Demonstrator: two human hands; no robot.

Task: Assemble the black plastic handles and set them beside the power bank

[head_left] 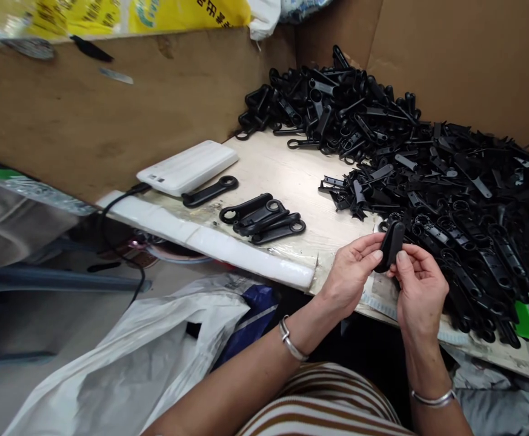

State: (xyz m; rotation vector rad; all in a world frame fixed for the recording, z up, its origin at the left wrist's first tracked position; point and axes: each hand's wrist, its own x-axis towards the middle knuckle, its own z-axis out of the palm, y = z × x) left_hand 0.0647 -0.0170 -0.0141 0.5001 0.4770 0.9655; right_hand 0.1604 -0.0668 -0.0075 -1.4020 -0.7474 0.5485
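Between both hands, near the table's front edge, is a black plastic handle part (391, 245), held upright. My left hand (349, 272) pinches its left side with thumb and fingers. From the right, my right hand (421, 284) grips the same part, thumb against its face. Several black handles with ring ends (264, 219) lie grouped on the table to the left of my hands. One more black handle (210, 191) lies apart from them, beside a white power bank. The lower end of the held part is partly covered by my fingers.
A large heap of black plastic parts (368, 133) fills the table's back and right. The white power bank (188, 167) has a black cable (105, 219) hanging over the edge. A green tray (526, 321) of small metal pieces stands far right. Cardboard walls (464, 66) enclose the back.
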